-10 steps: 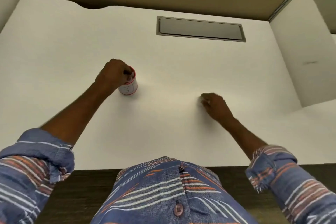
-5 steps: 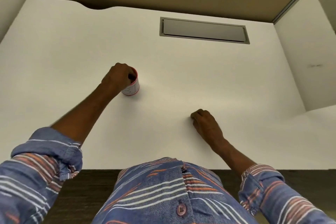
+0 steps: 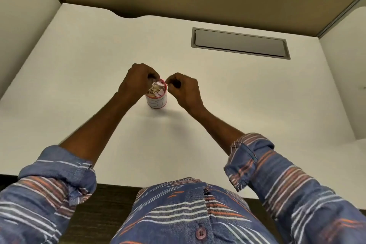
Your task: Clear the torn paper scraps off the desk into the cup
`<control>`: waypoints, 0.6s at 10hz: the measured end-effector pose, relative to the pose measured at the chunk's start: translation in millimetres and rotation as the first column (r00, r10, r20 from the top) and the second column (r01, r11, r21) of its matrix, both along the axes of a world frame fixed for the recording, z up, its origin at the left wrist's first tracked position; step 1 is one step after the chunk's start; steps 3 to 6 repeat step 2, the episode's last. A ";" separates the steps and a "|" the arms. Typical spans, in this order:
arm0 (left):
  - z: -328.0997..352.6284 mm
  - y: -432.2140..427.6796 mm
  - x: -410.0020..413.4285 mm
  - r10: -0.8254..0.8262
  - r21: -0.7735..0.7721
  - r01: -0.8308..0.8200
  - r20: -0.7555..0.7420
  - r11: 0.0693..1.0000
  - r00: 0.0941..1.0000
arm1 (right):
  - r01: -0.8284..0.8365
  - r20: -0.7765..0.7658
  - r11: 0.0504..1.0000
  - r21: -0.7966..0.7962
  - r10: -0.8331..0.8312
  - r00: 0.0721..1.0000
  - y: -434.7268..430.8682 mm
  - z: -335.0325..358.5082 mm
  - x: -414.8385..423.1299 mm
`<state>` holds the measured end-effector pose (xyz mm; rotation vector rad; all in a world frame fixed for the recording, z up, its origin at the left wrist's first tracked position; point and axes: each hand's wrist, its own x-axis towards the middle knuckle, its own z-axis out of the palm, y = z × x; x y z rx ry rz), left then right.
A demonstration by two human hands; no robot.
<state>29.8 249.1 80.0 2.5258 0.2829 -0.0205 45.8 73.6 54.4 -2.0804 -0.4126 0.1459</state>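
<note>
Fingers of both hands curled at the cup rim, mid-frame, final drop-in step.

Left hand (image 3: 136, 81) gripped the cup (image 3: 157, 99) at its left rim, fingers hooked over the lip. Right hand (image 3: 183, 90) sat just right of the rim, fingertips (image 3: 170, 83) pinched together; could not tell if a scrap was still held there. Paper scraps (image 3: 155, 90) were heaped to the brim inside the cup, which stood upright on the desk (image 3: 247, 95) at centre frame. No loose scraps showed on the desk, so clearing looked nearly done. Next move likely called for releasing the pinch over the opening, maybe pressing the heap down so nothing spilled.
</note>
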 end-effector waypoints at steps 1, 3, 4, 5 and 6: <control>-0.4 6.1 -3.1 0.038 -0.018 -0.038 0.039 0.999 0.999 | -0.051 -0.004 0.999 -0.006 0.051 0.999 12.6 2.8 10.1; -4.6 8.0 -7.6 0.072 -0.010 -0.071 0.067 0.997 0.995 | -0.063 0.028 0.998 -0.010 0.064 0.998 12.4 -1.8 11.2; -4.6 8.0 -7.6 0.072 -0.010 -0.071 0.067 0.997 0.995 | -0.063 0.028 0.998 -0.010 0.064 0.998 12.4 -1.8 11.2; -4.6 8.0 -7.6 0.072 -0.010 -0.071 0.067 0.997 0.995 | -0.063 0.028 0.998 -0.010 0.064 0.998 12.4 -1.8 11.2; -4.6 8.0 -7.6 0.072 -0.010 -0.071 0.067 0.997 0.995 | -0.063 0.028 0.998 -0.010 0.064 0.998 12.4 -1.8 11.2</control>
